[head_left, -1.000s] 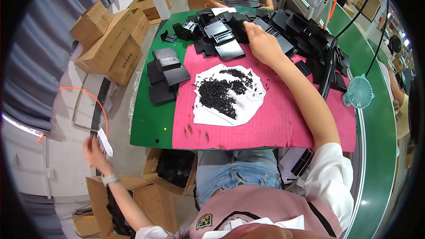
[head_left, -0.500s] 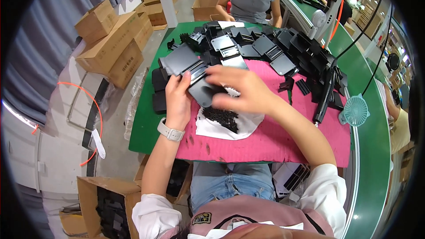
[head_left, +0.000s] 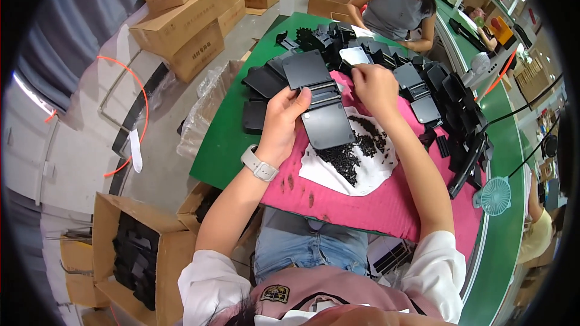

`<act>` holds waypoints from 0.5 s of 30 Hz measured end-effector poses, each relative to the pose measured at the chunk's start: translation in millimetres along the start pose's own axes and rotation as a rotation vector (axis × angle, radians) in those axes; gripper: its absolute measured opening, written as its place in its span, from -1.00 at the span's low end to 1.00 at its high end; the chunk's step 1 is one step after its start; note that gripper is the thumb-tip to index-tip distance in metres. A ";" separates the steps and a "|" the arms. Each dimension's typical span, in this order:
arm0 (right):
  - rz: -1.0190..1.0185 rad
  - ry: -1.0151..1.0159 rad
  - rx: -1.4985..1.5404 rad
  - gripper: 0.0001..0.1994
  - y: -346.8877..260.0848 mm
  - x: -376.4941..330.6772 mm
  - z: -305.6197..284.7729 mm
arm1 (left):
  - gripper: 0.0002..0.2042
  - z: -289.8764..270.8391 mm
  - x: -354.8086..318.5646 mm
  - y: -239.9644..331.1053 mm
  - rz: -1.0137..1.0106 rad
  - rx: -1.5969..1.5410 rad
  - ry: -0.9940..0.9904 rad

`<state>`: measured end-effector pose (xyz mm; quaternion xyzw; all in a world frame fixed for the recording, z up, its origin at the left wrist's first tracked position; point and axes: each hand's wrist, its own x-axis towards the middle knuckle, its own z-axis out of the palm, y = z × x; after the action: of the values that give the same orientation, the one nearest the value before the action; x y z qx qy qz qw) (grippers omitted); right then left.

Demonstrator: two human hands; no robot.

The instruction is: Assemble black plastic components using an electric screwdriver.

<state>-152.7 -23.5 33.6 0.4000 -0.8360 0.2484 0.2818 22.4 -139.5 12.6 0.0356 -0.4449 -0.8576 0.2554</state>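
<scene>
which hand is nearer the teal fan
The right: the right hand is left of the teal fan and farther up the table. The left hand, holding a hinged black part, is farther off to the fan's left.

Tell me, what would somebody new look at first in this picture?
Probably the bright pink mat on the green table, with a heap of tiny black bits on a white cloth on top of it. Next might come the flat black two-panel part, held by the person's left grip. Off to the right, beside the mat, a round blue-green fan stands out too.
</scene>
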 end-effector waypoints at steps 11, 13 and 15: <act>-0.469 -0.125 0.534 -0.72 -20.9 -64.3 -85.4 | -0.64 14.7 -18.3 -3.5 -0.168 0.176 -0.261; -0.416 -0.203 0.645 -0.74 -16.2 -63.1 -86.9 | -0.63 8.1 -16.1 -7.6 -0.198 0.203 -0.276; -0.406 -0.199 0.685 -0.75 -12.2 -63.0 -86.1 | -0.63 8.5 -16.3 -8.6 -0.220 0.229 -0.291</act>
<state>-86.5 58.2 55.5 0.6495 -0.6323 0.4118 0.0932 30.6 -121.4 8.3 -0.0112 -0.5652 -0.8202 0.0875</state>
